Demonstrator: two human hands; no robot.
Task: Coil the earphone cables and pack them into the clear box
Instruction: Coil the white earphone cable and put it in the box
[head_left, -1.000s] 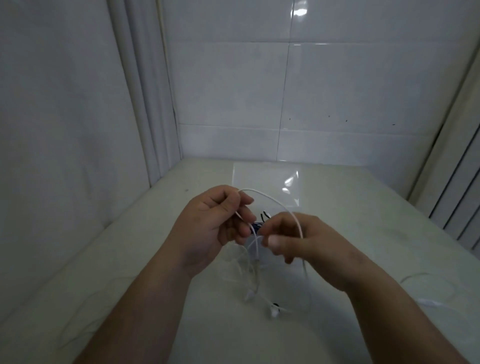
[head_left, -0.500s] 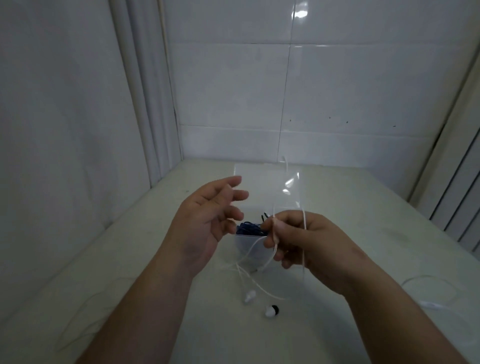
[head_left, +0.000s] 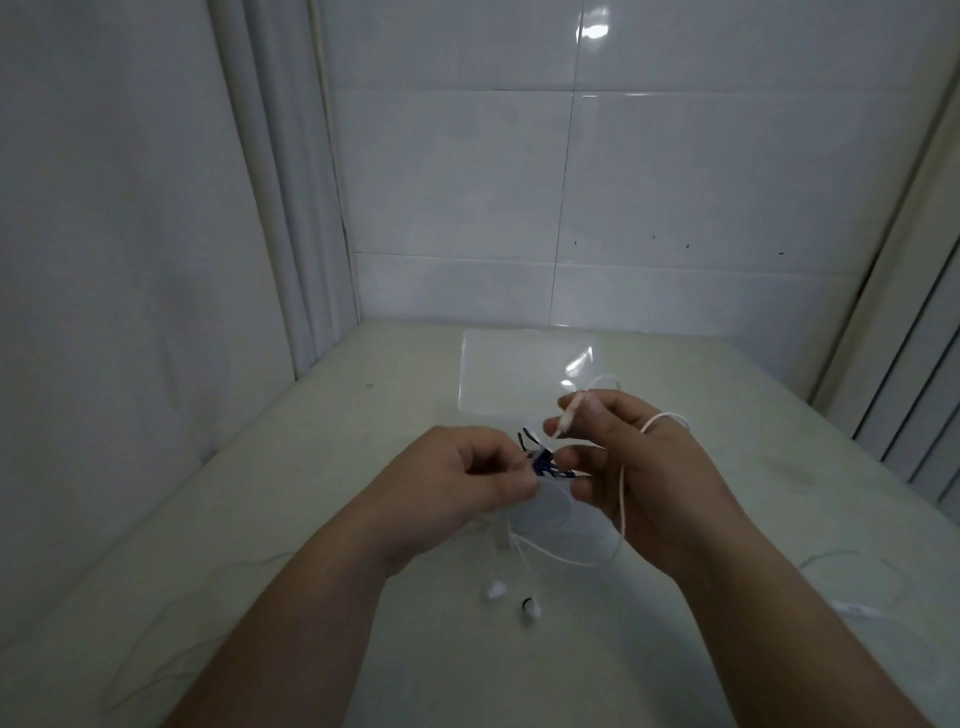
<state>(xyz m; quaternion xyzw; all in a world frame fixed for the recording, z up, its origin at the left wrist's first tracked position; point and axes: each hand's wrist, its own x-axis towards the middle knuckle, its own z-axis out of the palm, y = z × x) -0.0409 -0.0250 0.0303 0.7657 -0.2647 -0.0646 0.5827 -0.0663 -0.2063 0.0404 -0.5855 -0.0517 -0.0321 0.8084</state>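
Observation:
A white earphone cable (head_left: 622, 483) loops over the back of my right hand (head_left: 639, 467), which pinches the cable's plug end (head_left: 569, 415) between thumb and forefinger. My left hand (head_left: 462, 483) pinches the same cable just left of it, fingers curled. Two white earbuds (head_left: 511, 597) dangle down to the table below my hands. Behind the fingers stands the clear box (head_left: 545, 506), holding a dark blue coiled cable (head_left: 545, 465). The box's clear lid (head_left: 524, 371) lies flat further back.
Another white earphone cable (head_left: 852, 587) lies loose on the pale table (head_left: 260, 519) at the right. A thin cable (head_left: 171, 639) trails at the left. Tiled walls close the back and left; a ribbed panel stands at the right.
My left hand, open half a second ago, has closed on the cable. My right hand has risen and turned, and the plug end now sticks up between its fingers.

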